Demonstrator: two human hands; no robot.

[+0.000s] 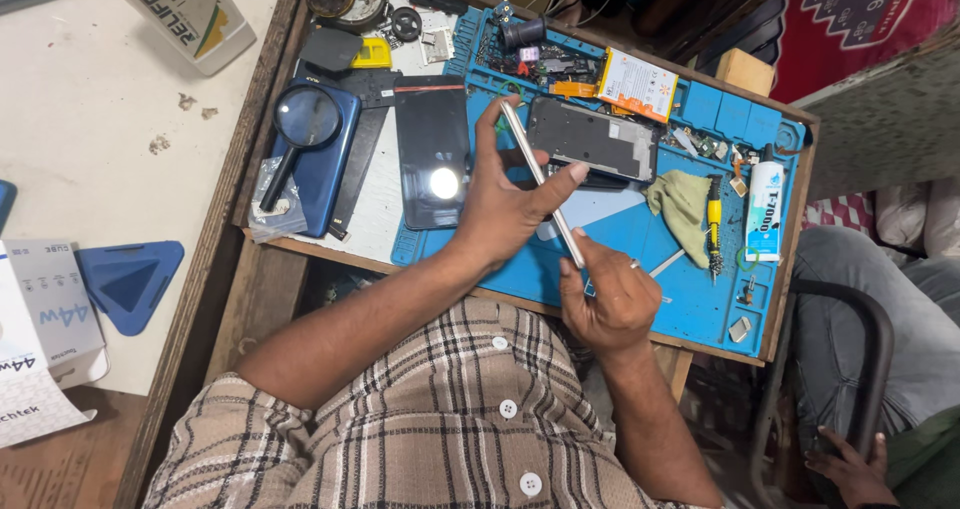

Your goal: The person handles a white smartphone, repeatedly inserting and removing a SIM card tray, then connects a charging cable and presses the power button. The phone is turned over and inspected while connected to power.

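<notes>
My left hand (505, 201) grips a thin silver phone frame (541, 180) held on edge above the blue repair mat (700, 309). The frame runs from upper left to lower right. My right hand (610, 294) pinches its lower end, with a small tool tip showing below the fingers. Just beyond the frame lies an opened phone body (595, 137) showing its dark inner side. A black phone screen (432, 149) lies flat to the left of my left hand, reflecting a lamp.
A magnifying glass (300, 124) rests on a blue phone back. A yellow-handled screwdriver (714, 221), a green cloth (682, 201), a white glue tube (765, 209) and an orange-edged battery (636, 84) lie on the mat. Another person sits at the right (860, 369).
</notes>
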